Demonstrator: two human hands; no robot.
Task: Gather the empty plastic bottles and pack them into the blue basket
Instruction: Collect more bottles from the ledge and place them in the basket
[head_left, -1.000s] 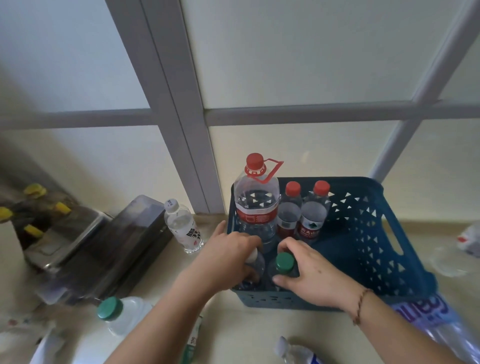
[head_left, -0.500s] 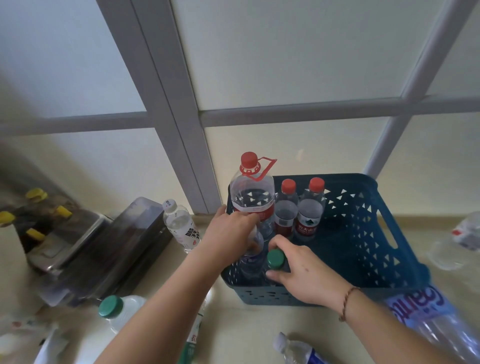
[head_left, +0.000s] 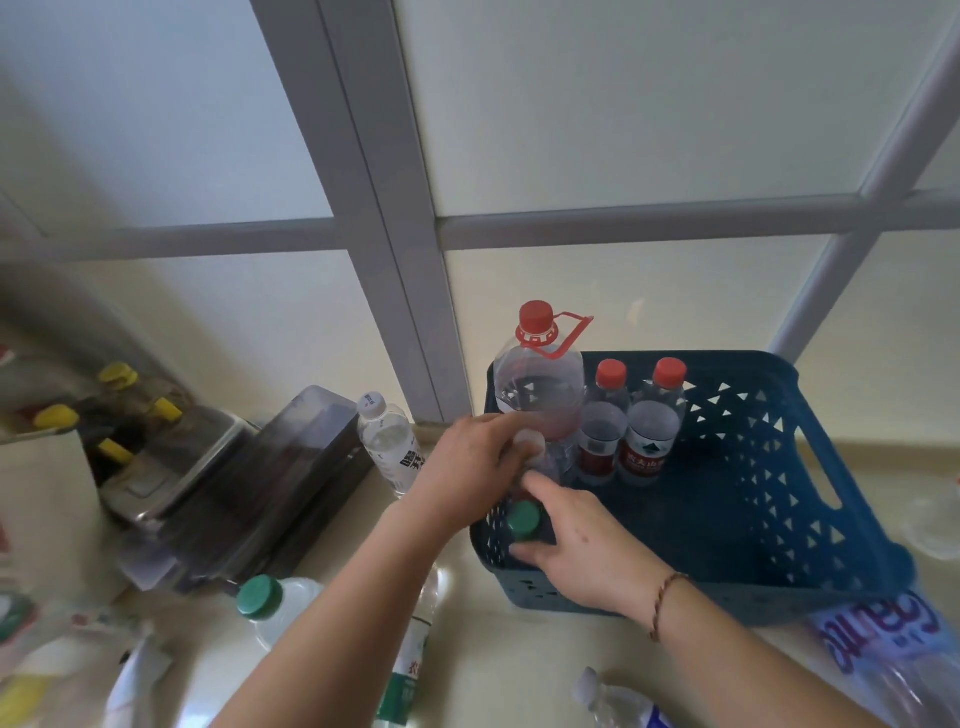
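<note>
The blue basket (head_left: 753, 493) sits on the pale desk (head_left: 519, 665) against the window wall. Both hands reach into its near left corner. The left hand (head_left: 467, 473) comes over the basket's left rim, and its fingers (head_left: 511, 457) are clamped on the neck of a white-capped bottle (head_left: 530, 446), the cap showing just beyond the fingertips. The right hand (head_left: 587, 545) lies just in front of it; its fingers (head_left: 540, 491) are closed around a green-capped bottle (head_left: 523, 521), with the index finger curved over the far side of the cap and the thumb pressing from the near side. Both bottles stand upright inside the basket, side by side, the green-capped one nearer the front wall.

At the back left of the basket stands a large bottle with a red cap and red handle (head_left: 537, 384), and to its right two small red-capped bottles (head_left: 602, 426) (head_left: 649, 423), touching each other. The right half of the basket is bare.

Outside, on the desk, a white-capped bottle with a label (head_left: 389, 441) stands left of the basket, a big green-capped bottle (head_left: 270, 603) lies near the left forearm, and another bottle (head_left: 613, 701) lies at the lower edge.
</note>
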